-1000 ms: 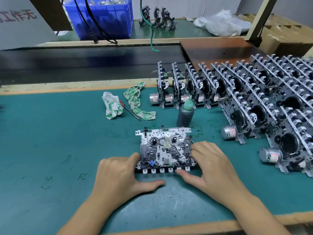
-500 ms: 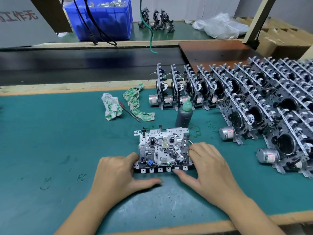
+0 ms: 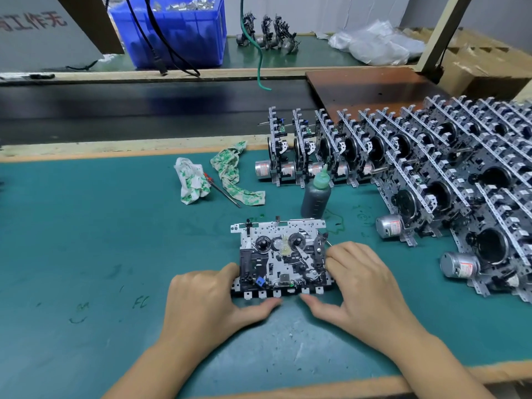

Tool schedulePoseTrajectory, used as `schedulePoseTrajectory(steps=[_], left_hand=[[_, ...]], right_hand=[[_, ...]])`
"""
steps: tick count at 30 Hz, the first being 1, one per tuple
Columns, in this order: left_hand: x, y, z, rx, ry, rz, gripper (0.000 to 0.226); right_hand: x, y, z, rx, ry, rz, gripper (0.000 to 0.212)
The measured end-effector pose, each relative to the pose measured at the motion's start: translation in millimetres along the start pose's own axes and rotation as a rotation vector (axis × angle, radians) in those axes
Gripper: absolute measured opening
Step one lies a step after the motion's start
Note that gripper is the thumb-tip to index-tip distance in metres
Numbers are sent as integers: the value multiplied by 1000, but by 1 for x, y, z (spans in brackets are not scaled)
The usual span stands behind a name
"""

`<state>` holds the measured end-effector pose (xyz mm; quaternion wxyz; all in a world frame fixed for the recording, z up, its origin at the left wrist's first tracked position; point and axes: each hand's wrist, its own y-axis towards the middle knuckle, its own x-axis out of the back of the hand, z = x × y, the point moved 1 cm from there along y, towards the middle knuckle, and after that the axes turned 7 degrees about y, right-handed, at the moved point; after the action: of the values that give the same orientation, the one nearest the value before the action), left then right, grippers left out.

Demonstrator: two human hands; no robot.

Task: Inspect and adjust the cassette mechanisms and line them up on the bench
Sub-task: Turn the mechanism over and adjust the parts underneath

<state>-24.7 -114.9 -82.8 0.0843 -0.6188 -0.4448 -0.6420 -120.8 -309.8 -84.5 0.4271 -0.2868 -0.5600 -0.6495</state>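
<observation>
A cassette mechanism [image 3: 283, 257] lies flat on the green bench mat [image 3: 86, 254], gears and levers facing up. My left hand [image 3: 207, 300] grips its left edge, thumb lying along the front row of tabs. My right hand [image 3: 365, 286] grips the right edge with curled fingers, its thumb also at the front edge. Several other cassette mechanisms [image 3: 345, 148] stand upright on edge in rows at the back right, motors toward me.
A dark bottle with a green nozzle [image 3: 316, 197] stands just behind the flat mechanism. Two crumpled rags [image 3: 193, 182] and a red-handled screwdriver [image 3: 221, 191] lie to its left. Beyond the bench run a black conveyor belt [image 3: 144, 110] and a blue bin [image 3: 172, 30].
</observation>
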Motion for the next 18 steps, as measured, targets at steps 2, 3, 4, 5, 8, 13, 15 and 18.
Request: schedulePoseTrajectory(steps=[2, 3, 4, 5, 8, 13, 15, 18], left_hand=[[-1, 0, 0, 19, 3, 7, 58], [-1, 1, 0, 41, 12, 13, 58], [-2, 1, 0, 63, 23, 19, 59], [-2, 2, 0, 82, 29, 26, 60], [-3, 4, -1, 113, 18, 31, 59], [-1, 6, 5, 25, -43, 52, 58], [-1, 6, 8, -20, -63, 78, 63], [-1, 4, 7, -62, -64, 94, 60]], right_hand=[[-1, 0, 0, -9, -10, -6, 46], [-1, 1, 1, -13, -7, -3, 46], [-1, 2, 1, -18, -3, 2, 46], [-1, 2, 0, -23, 1, 9, 46], [0, 3, 0, -31, 36, 35, 47], [-2, 2, 2, -24, 8, 23, 46], [-2, 1, 2, -33, -11, 13, 47], [-2, 0, -2, -34, 8, 19, 50]])
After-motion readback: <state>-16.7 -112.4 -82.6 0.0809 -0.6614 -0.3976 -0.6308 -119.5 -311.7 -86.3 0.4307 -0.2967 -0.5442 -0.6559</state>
